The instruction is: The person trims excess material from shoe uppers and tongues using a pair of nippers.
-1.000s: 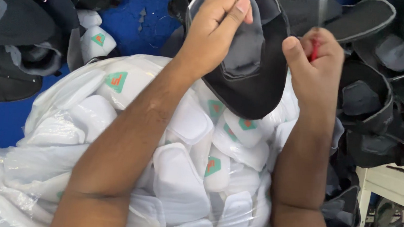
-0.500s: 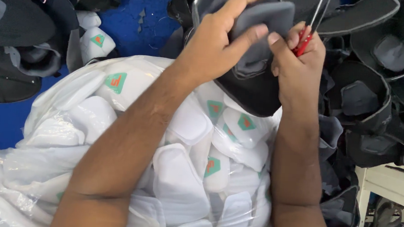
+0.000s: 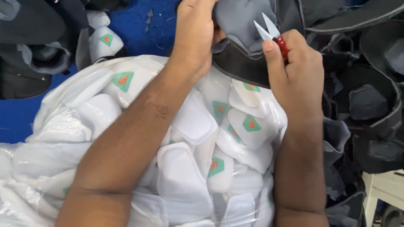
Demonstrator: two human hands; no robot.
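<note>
My left hand (image 3: pixel 196 28) grips a dark grey shoe upper piece (image 3: pixel 246 22) at the top of the view, holding it up over my lap. My right hand (image 3: pixel 295 68) holds small red-handled thread snips (image 3: pixel 270 32), whose open silver blades point up-left against the grey piece. The piece's black edge (image 3: pixel 243 66) hangs between my two hands. Below my forearms lies a clear plastic bag (image 3: pixel 52 160) full of white padded tongue pieces with green and orange labels (image 3: pixel 251 124).
Piles of black and grey shoe uppers (image 3: pixel 378 107) fill the right side and the upper left (image 3: pixel 18 25). A blue floor (image 3: pixel 142 14) shows behind. A white stool corner (image 3: pixel 396 188) stands at lower right.
My hands have drawn the grey piece closer and turned it. The snips, held upright and apart a second ago, now touch the piece with blades open.
</note>
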